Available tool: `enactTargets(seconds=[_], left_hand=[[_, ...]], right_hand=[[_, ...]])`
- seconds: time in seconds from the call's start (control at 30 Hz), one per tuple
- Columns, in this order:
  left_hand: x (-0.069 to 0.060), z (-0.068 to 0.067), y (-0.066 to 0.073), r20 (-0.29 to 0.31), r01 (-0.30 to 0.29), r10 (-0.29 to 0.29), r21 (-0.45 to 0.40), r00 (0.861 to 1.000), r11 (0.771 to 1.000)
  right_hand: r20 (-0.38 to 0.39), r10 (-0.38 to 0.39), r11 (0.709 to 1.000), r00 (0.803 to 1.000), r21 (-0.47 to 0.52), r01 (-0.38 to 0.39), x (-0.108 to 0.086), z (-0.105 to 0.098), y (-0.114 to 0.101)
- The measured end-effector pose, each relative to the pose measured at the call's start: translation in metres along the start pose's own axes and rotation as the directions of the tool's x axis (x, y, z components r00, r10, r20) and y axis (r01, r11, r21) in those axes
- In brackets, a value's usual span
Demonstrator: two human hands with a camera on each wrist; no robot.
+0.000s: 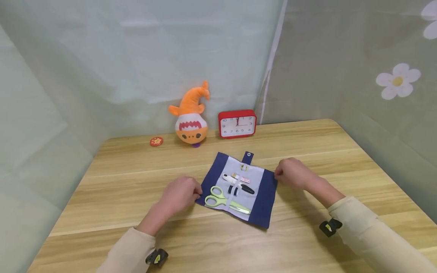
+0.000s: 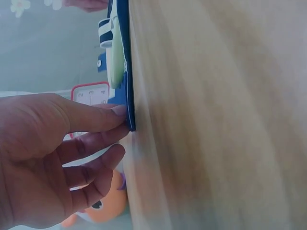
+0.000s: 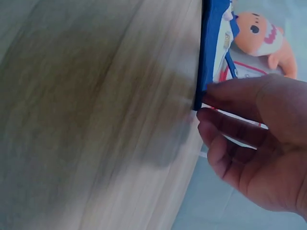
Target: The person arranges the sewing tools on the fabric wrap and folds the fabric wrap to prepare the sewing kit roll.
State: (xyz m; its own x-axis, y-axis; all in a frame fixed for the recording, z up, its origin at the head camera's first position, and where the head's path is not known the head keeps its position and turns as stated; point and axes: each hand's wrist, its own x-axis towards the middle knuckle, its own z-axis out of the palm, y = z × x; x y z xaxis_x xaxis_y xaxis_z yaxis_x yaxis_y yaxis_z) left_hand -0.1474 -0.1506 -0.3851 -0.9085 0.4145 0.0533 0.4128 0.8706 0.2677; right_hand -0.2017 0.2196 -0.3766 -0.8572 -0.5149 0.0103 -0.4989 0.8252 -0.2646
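An unfolded navy fabric sewing kit (image 1: 264, 201) lies open on the table, its pale lining up. Under a white elastic band sit green-handled scissors (image 1: 223, 201), a white tool with a black end (image 1: 247, 188), a dark-and-white spool (image 1: 233, 190) and a small pink-and-yellow piece (image 1: 243, 178). My left hand (image 1: 181, 193) pinches the kit's left edge near its front corner; the left wrist view shows thumb and index finger on the navy cloth (image 2: 128, 100). At the opposite side, my right hand (image 1: 293, 173) pinches the right edge near the back corner, between thumb and fingers.
Along the back of the wooden table (image 1: 112, 182) stand an orange-and-white plush toy (image 1: 192, 121) and a red clock (image 1: 237, 124). A round red disc (image 1: 156, 141) lies left of the toy. Behind hangs a pale curtain (image 1: 153, 57). The kit's snap tab (image 1: 247, 157) points backward.
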Motion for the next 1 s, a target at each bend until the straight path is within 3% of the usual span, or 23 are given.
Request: enactTargets(seconds=[0.23,0.53,0.6,0.83,1.0], left_hand=[[-0.005,0.001,0.009,-0.002,0.012,-0.012,-0.018,1.000,1.000],[-0.009,0.009,0.022,-0.035,-0.075,0.074,-0.021,0.997,0.997],[-0.009,0.011,0.024,-0.028,-0.063,0.062,-0.037,0.998,0.997],[-0.005,0.014,0.026,0.045,0.056,-0.054,-0.060,0.998,0.997],[-0.003,0.015,0.026,0.051,0.038,-0.036,-0.053,0.998,0.998]], right_hand=[[0.050,0.084,0.990,0.995,-0.120,-0.078,0.001,0.001,-0.006],[0.112,0.151,0.981,0.982,-0.142,-0.135,0.010,0.003,0.004],[0.122,0.155,0.982,0.980,-0.131,-0.139,0.012,0.002,0.006],[0.145,0.167,0.983,0.975,-0.106,-0.153,0.017,0.000,0.010],[0.152,0.151,0.987,0.977,-0.087,-0.139,0.020,-0.003,0.012]])
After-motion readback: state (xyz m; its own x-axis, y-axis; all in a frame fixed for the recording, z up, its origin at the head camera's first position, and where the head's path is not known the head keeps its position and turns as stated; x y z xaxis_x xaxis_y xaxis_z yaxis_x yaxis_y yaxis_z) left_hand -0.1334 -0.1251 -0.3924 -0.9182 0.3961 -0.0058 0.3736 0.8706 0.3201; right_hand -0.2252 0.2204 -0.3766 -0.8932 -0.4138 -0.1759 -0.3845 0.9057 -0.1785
